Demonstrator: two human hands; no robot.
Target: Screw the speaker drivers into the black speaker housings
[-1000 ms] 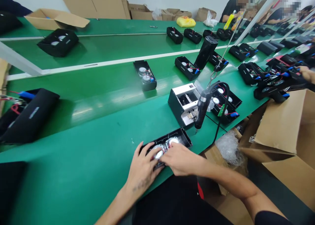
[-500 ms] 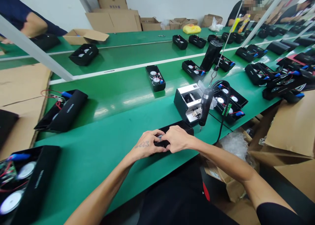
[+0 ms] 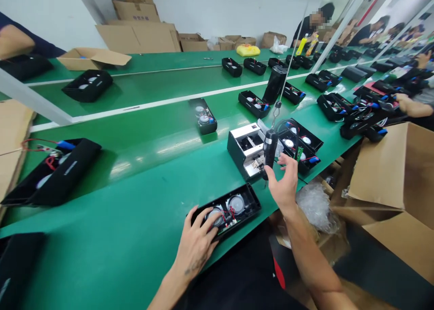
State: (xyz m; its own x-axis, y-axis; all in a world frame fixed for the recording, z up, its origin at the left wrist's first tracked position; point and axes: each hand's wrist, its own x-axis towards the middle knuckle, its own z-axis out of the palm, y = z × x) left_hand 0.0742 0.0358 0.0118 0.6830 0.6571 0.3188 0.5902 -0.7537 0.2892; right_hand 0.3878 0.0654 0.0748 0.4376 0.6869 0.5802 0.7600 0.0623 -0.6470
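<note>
A black speaker housing [image 3: 254,200] lies uncovered on the green bench, with two round speaker drivers [image 3: 236,204] and red wires inside. My left hand [image 3: 198,237] holds its left end, the fingers bent over the rim and across one driver. My right hand [image 3: 285,183] is open beside a hanging black electric screwdriver [image 3: 270,149], thumb and fingers apart around its lower part. Whether the thumb touches the tool cannot be made out. The screwdriver hangs upright from a wire with a hook. Behind it stands a black and silver box-shaped device [image 3: 246,140], probably a screw feeder.
More open speaker housings sit along the line, one [image 3: 203,115] beyond the device and another [image 3: 54,172] at left. Cardboard boxes [image 3: 379,178] and plastic wrap [image 3: 318,206] are below the bench at right. A slanted white post [image 3: 34,93] stands at left. Co-workers sit farther off.
My right hand has left the housing and moved right to the screwdriver, its fingers opening. My left hand has shifted to the housing's left end, exposing the drivers. The view has turned slightly.
</note>
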